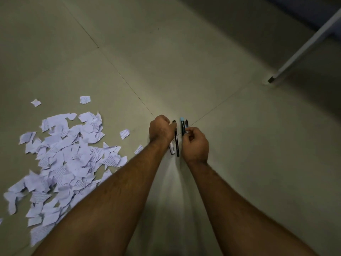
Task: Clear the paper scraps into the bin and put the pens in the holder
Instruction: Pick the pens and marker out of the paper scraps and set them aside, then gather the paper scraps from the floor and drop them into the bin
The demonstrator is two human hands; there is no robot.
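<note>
Pale tiled flooring [184,52] fills the view, crossed by thin grout lines that meet just beyond the hands. Both bare forearms reach forward and down toward that crossing.

The left hand [160,130] is curled into a loose fist, knuckles up, gripping a slim black pen [176,140] whose length runs along the inner side of the wrist; its far tip shows past the knuckles. A second pen with a pale, whitish barrel [172,149] pokes out under the same wrist, just beside the black one; whether the fingers also hold it cannot be told.

The right hand [195,145] has its fingers bent inward, thumb and forefinger pinching a dark pen with a light blue cap [182,127], held pointing away from the body. A small dark rounded end [186,123] shows just right of that cap; what it belongs to is unclear.

A big heap of torn printed paper scraps [64,159] lies on the floor to the left, partly hidden by the left forearm, with a few stray pieces scattered beyond it and toward the hands.

At the upper right a white furniture leg [302,48] slants down to the floor.
</note>
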